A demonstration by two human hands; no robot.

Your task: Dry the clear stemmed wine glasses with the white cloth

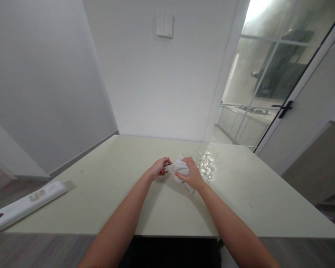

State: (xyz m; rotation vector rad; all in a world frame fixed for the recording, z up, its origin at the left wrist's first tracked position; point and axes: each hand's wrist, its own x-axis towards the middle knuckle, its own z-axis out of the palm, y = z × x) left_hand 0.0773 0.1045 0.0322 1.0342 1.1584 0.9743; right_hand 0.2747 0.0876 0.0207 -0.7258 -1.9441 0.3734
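Observation:
My left hand [158, 169] is closed, its curled fingers pinching a clear glass [165, 168], of which only a small part shows. White cloth [179, 169] wraps over the other side of that glass and hides its shape. Gripping the cloth from the right is my right hand [193, 174], thumb toward me and fingers over the top. A loose end of the cloth hangs down below this hand. Just beyond and to the right of it, several clear stemmed glasses [207, 163] stand close together on the pale table [108, 186].
A long white box-like object [28, 203] lies across the table's left edge. The table's far edge meets a white wall [162, 89] with a switch plate [165, 25]. At right is a glass-paned door [257, 82] with a black handle [286, 109].

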